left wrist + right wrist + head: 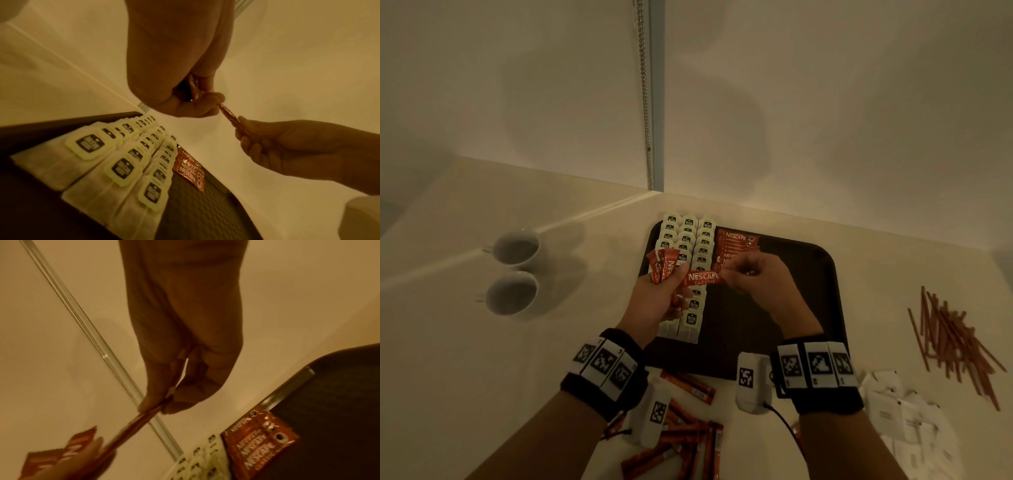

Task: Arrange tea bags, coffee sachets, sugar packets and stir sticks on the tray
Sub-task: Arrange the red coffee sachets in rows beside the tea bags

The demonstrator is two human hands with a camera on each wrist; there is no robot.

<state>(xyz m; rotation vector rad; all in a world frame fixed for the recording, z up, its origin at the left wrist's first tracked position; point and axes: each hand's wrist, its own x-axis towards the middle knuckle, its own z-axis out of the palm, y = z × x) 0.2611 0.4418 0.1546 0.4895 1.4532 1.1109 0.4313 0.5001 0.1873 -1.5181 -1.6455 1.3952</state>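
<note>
A dark tray lies on the counter. Rows of white tea bags fill its left side, and red coffee sachets overlap beside them at the far edge. My left hand hovers over the tea bags and grips a small fan of coffee sachets. One red sachet lies level between the hands. My right hand pinches its right end; the left thumb rests on its left end. In the right wrist view thumb and forefinger pinch that sachet edge-on.
Two white cups stand left of the tray. Loose coffee sachets lie at the near edge under my left wrist. Stir sticks are heaped on the right, with white sugar packets nearer. The wall corner is close behind the tray.
</note>
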